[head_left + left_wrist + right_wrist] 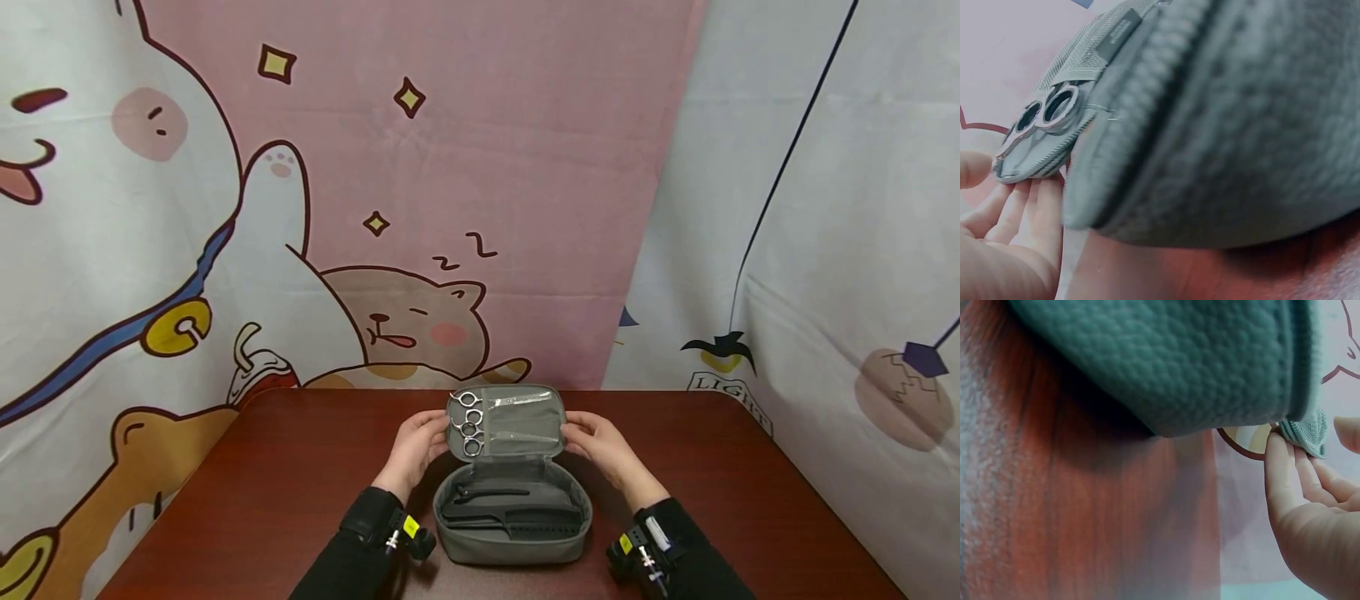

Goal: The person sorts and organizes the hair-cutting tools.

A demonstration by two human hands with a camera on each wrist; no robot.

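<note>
A grey-green zip case [510,550] stands on the table with its lid [522,421] raised and tilted back. Silver finger rings of scissors [472,417] show along the lid's left side, beside a clear pocket. Inside the base lie black combs [543,523] and a slim black clip-like piece [491,492]. My left hand [416,450] touches the lid's left edge, straight fingers behind it and the thumb near the rim [1013,250]. At the lid's right edge, my right hand [603,450] has extended fingers against its back, the thumb standing apart [1316,512].
The case rests on a dark red-brown table [300,492]. A cartoon-printed cloth [525,167] hangs behind the table's far edge, and more pale cloth [840,208] hangs at the right. Dark sleeves [337,550] with wrist-worn cameras [412,537] flank the case.
</note>
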